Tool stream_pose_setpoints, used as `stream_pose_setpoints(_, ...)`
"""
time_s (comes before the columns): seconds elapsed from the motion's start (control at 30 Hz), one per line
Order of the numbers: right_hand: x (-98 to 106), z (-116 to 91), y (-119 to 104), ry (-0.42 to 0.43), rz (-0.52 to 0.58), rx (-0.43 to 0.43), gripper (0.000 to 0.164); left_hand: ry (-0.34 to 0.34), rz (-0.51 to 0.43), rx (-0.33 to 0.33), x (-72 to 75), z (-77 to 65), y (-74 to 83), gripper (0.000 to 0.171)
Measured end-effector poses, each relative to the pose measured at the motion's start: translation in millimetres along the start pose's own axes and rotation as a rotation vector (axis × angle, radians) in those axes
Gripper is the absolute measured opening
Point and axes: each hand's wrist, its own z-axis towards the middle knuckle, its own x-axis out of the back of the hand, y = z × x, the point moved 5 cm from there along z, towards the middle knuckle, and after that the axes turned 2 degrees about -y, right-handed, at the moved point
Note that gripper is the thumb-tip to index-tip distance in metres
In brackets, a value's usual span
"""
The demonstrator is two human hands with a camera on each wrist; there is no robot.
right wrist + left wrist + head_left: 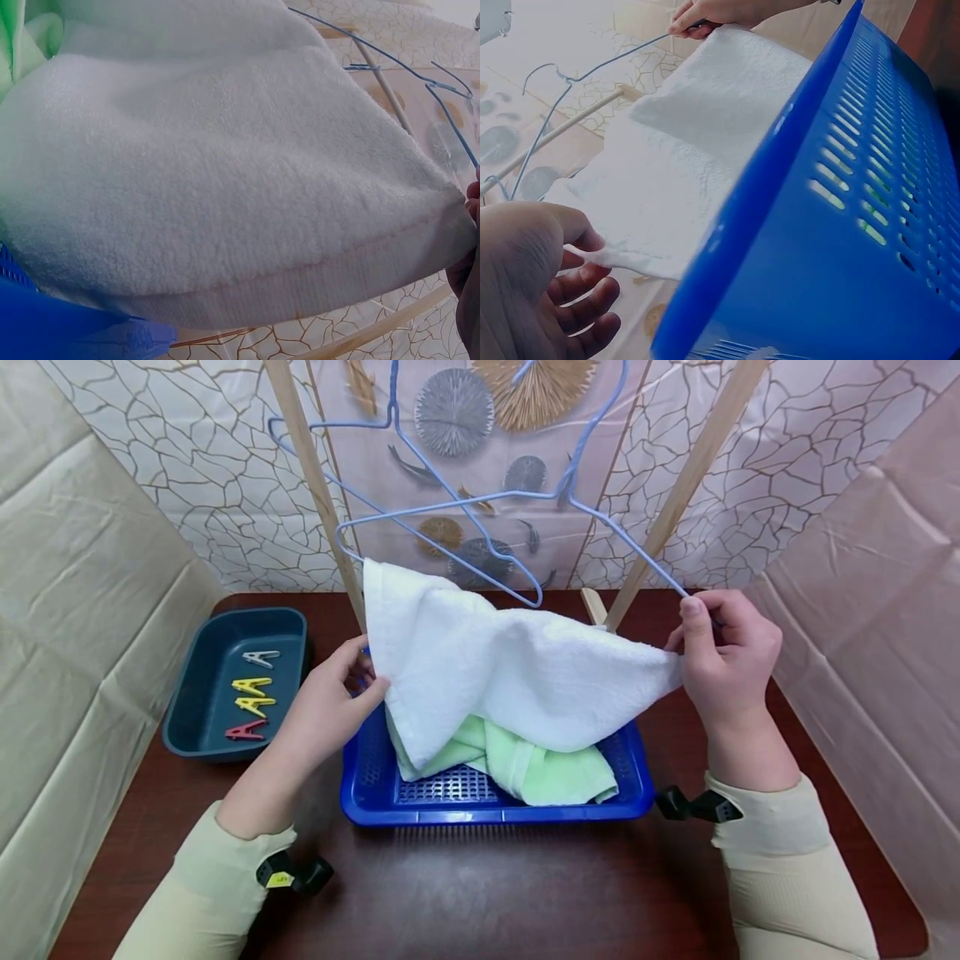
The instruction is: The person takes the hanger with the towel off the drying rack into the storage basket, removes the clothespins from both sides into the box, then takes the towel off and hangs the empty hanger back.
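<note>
A white towel is stretched between both hands over a blue plastic basket. My left hand pinches its left edge between thumb and index finger, the other fingers loosely bent in the left wrist view. At the other side my right hand grips a towel corner together with the end of a light blue wire hanger. The hanger slants above the towel, its far left end close to the towel's upper left corner. Under the white towel, a light green towel lies crumpled in the basket, partly hidden.
A second blue hanger hangs behind the first. Two wooden posts rise behind the basket. On the left, a dark teal tray holds several clothespins, yellow, red and grey. Fabric-covered walls border the brown table.
</note>
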Motion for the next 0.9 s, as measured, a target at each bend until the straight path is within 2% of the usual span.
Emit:
stream_pose_setpoints(0.27, 1, 0, -1, 0.003, 0.012, 0.009, 0.022, 0.033, -0.044, 0.064, 10.4, 8.7, 5.6, 0.054)
stream_pose_setpoints(0.6, 2, -1, -3, -0.003, 0.006, 0.026, 0.023, 0.146, -0.07, 0.005, 31.5, 26.6, 22.7, 0.047)
stream_pose_setpoints(0.9, 0, -1, -2, -0.032, -0.02, 0.043, 0.022, 0.198, -0.101, 0.022, 40.5, 34.5, 27.0, 0.042)
